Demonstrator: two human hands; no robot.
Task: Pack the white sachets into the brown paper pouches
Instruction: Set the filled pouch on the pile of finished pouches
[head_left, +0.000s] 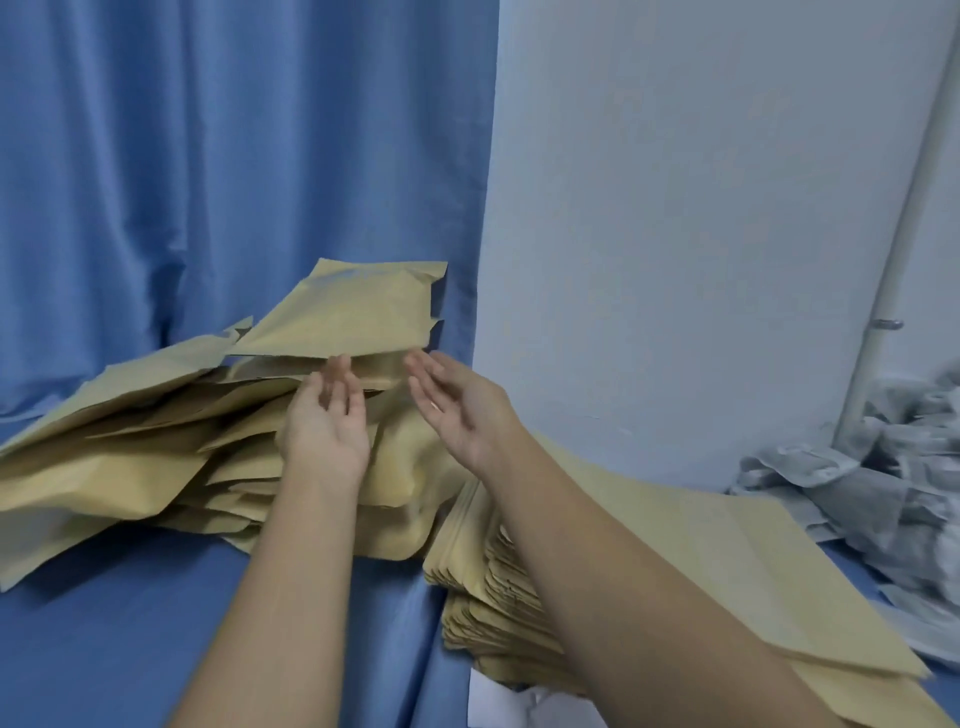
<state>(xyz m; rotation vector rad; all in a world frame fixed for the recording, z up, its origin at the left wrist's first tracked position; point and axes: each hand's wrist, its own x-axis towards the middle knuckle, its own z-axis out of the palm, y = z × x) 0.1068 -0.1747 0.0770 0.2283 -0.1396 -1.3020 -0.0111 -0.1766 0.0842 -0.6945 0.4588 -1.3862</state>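
Head view. Both forearms reach forward from the lower edge over a table covered with a blue cloth (208, 597).

The left hand (324, 415) is open, with its fingers straight and close together and its palm turned towards the right hand. Its fingertips lie at the near edge of the pouches at the top of the heap; whether they touch the paper cannot be told.

The right hand (457, 410) is also open, fingers straight and slightly spread, palm facing the left hand. It holds nothing. The two hands are near each other but apart.

A loose heap of brown paper pouches (130, 441) fills the left and middle of the table, lying at mixed angles; several look bulged. The top pouch (353, 312) rests tilted on the heap just beyond both sets of fingertips, its far corner raised against the blue curtain (208, 156).

A flat stack of brown pouches (675, 561) lies under the right forearm, just right of the heap, its layered edges showing on the side nearest the heap.

The white sachets (883, 483) form a crumpled pile at the far right edge of the table, beside the flat stack and well apart from both hands.

Behind the table, the curtain covers the left half and a white wall (701, 208) the right. A white pipe (893, 260) runs up the wall above the sachets, held by a metal clip (885, 325). A piece of white paper (498, 701) shows at the bottom edge between the forearms.
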